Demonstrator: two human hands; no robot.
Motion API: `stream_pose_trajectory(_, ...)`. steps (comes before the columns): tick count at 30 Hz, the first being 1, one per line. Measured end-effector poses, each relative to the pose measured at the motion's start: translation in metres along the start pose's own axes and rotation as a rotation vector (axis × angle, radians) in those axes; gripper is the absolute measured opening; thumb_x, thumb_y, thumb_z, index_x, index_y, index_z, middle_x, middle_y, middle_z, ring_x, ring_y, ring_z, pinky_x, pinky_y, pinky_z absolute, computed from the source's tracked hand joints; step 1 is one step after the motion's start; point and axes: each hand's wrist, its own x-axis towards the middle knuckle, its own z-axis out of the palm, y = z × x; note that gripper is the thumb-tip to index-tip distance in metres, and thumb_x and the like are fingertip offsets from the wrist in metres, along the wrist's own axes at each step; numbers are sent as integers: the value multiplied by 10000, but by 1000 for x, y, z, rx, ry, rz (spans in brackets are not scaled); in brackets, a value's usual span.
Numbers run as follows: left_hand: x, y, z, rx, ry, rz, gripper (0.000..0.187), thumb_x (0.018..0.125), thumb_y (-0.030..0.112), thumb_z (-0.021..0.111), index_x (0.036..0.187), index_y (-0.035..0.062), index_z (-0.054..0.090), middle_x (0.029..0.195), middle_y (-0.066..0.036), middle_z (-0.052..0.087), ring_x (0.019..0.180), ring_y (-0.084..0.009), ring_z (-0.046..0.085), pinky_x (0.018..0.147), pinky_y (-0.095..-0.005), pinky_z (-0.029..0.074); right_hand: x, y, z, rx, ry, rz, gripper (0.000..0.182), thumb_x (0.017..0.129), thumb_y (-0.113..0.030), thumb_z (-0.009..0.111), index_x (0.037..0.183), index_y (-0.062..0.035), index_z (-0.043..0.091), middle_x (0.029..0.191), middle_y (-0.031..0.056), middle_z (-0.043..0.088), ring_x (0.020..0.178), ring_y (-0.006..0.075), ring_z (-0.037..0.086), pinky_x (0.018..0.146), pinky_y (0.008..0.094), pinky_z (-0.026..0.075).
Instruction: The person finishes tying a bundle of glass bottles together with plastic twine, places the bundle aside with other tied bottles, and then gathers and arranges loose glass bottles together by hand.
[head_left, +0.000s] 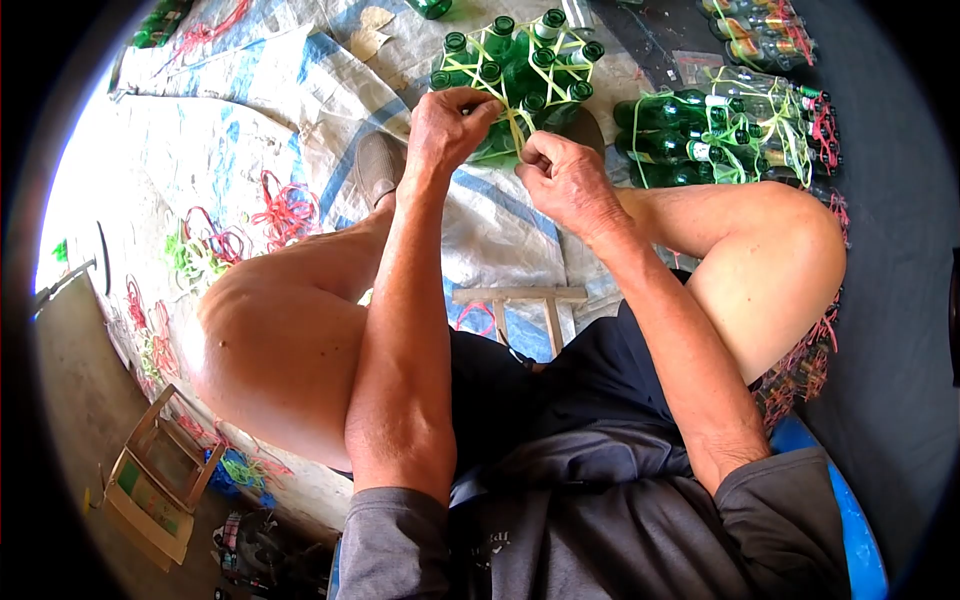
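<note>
A bundle of green glass bottles (522, 72) stands upright between my feet, mouths toward me. Yellow-green plastic string (517, 121) criss-crosses around the bottle necks and gathers at the near side. My left hand (452, 126) is closed at the bundle's near left, thumb and fingers pinched by the string. Just right of it, my right hand (572, 182) is also closed, its fingers pinching the string's lower end. The fingertips partly hide the exact grip of each hand.
More tied green bottles (680, 140) lie to the right, with others (765, 30) behind. Loose pink string (284, 210) lies on the white and blue tarp (270, 120) at left. A small wooden frame (520, 296) is between my legs; a wooden stool (160, 475) lies lower left.
</note>
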Motion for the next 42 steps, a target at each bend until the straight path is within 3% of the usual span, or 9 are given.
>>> stream_pose_trajectory(7,-3,2,1,7,32,6,280,959,218,815,1123,-9,836,933,-87,827,828,-112,713,763,-288,570,4,-3,5,-77,60,-84,78,929,-60,715,911,-13,655,849,168,723,720,357,704,682,424,554)
stream_pose_trajectory(10,-3,-4,5,-14,41,14,280,958,223,818,1121,-4,839,921,-90,826,822,-112,713,761,-290,572,1,-9,2,48,36,-61,60,929,-57,668,894,-18,639,855,200,700,813,442,697,720,497,557)
stream_pose_trajectory(13,-4,-1,5,-2,52,27,277,958,225,818,1112,-4,841,913,-92,825,816,-110,712,754,-291,570,-1,-9,1,52,29,-66,89,932,-58,698,898,-10,631,857,165,706,751,360,698,696,429,547)
stream_pose_trajectory(16,-5,2,5,5,50,14,276,957,227,817,1106,-5,842,907,-94,824,810,-109,710,744,-293,568,-5,-4,0,2,6,-62,85,929,-49,688,898,-6,622,860,164,696,769,361,696,704,427,545)
stream_pose_trajectory(25,-7,5,3,27,44,5,287,959,241,812,1110,-2,841,899,-96,822,805,-111,709,741,-300,569,-4,-3,9,-25,21,-77,68,931,-43,659,901,-2,613,875,188,699,810,418,698,719,472,542)
stream_pose_trajectory(28,-6,8,2,31,50,4,289,957,236,813,1115,-4,840,901,-96,822,807,-110,709,742,-300,569,-4,-2,13,17,11,-38,27,920,-33,631,900,-19,643,888,215,702,857,465,690,744,533,554)
stream_pose_trajectory(34,-4,2,5,-25,58,25,272,961,212,819,1106,-18,838,852,-49,793,755,-72,637,701,-269,535,-5,-4,17,17,31,-39,23,907,-25,647,890,-9,648,892,230,703,862,479,689,753,543,553)
stream_pose_trajectory(42,-4,9,3,32,61,5,252,957,203,815,1095,-7,838,854,-73,805,769,-81,669,712,-281,549,-6,-3,20,6,24,-60,26,906,-31,657,896,-13,642,893,233,691,869,485,684,757,553,549)
